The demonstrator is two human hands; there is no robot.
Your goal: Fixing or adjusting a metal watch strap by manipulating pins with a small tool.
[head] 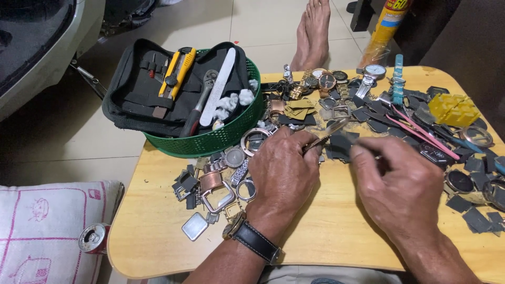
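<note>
Left hand [284,171] pinched on slim metal tweezers [322,138], above wooden table [326,231]; right hand [400,184] closed, fingertips together on something small, perhaps a part, beside scattered watch cases [221,184].

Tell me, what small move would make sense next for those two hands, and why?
Probably bring the right hand a touch closer to the left hand. The left pinches a small metal watch part above the wooden table, and the right holds a thin tool pointed toward it, its tip not quite there.
</note>
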